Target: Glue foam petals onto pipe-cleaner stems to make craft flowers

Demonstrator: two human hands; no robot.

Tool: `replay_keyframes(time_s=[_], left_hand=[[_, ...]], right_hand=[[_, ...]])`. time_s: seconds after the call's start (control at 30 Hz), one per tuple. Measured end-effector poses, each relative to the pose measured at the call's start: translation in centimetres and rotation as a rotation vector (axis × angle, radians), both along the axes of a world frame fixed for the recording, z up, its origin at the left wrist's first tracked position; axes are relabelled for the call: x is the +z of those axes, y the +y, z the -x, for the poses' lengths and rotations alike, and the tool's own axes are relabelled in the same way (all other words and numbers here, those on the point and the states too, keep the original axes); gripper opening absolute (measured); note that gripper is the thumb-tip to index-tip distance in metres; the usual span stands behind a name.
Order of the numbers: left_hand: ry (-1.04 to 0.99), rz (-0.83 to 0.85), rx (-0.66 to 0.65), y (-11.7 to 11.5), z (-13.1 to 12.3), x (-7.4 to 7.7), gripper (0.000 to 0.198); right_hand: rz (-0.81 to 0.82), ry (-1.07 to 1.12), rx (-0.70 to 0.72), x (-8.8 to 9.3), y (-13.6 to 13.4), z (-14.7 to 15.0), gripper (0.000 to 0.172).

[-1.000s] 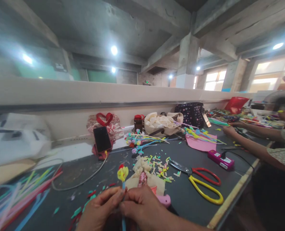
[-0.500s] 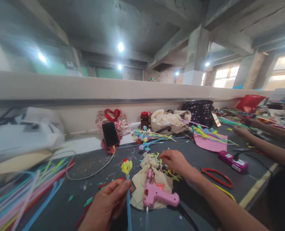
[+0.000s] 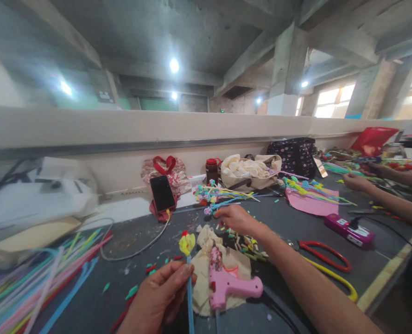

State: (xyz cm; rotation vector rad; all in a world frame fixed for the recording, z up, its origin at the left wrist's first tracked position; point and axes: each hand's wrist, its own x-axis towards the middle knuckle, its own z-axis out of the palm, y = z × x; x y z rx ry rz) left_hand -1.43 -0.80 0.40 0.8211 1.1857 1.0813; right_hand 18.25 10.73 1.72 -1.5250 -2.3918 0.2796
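Note:
My left hand pinches a blue straw upright, topped by a small yellow and red flower. My right hand reaches forward over a heap of small coloured straw pieces, fingers curled down onto them; what it grips is hidden. A pink glue gun lies on a beige cloth between my two hands. Just beyond my right hand lie finished straw flowers.
Long coloured straws lie at the left. A phone leans on a red bag, its cable looping over the table. Red and yellow scissors and a pink power strip lie right. Another person's arms work at far right.
My right hand left the straw, crossed over the glue gun and moved further out to the straw pieces. The left hand kept the flower straw upright. The view shifted slightly.

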Motion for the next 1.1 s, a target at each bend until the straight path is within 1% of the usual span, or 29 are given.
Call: replay_keyframes(time_s=[0.1, 0.17, 0.27, 0.37, 0.47, 0.57, 0.7, 0.83, 1.1], left_hand=[[0.003, 0.007, 0.006, -0.3, -0.2, 0.5, 0.021], [-0.001, 0.022, 0.004, -0.5, -0.4, 0.8, 0.020], [-0.006, 0.027, 0.018, -0.6, -0.5, 1.0, 0.021], [-0.018, 0.031, 0.018, -0.6, -0.4, 0.8, 0.022], [-0.049, 0.045, 0.010, -0.4, -0.3, 0.5, 0.024], [-0.072, 0.047, 0.030, -0.3, -0.3, 0.3, 0.026], [-0.085, 0.054, 0.039, -0.2, -0.2, 0.3, 0.027], [-0.092, 0.067, 0.040, -0.2, -0.3, 0.5, 0.027], [-0.133, 0.039, 0.034, -0.4, -0.3, 0.6, 0.025]], right_hand=[[-0.065, 0.044, -0.091, 0.5, 0.6, -2.3, 0.034], [-0.090, 0.054, -0.137, 0.6, 0.8, -3.2, 0.033], [-0.110, 0.043, -0.174, 0.3, 0.9, -3.8, 0.029], [-0.107, 0.008, -0.199, 0.0, 0.9, -4.0, 0.026], [-0.076, -0.042, -0.214, -0.3, 1.0, -3.9, 0.023], [-0.017, -0.109, -0.203, -0.9, 1.4, -3.4, 0.018], [0.057, -0.198, -0.207, -2.0, 1.9, -2.0, 0.023], [0.077, -0.255, -0.246, -2.9, 2.3, -0.9, 0.024], [0.106, -0.252, -0.258, -3.0, 2.9, -0.6, 0.024]])
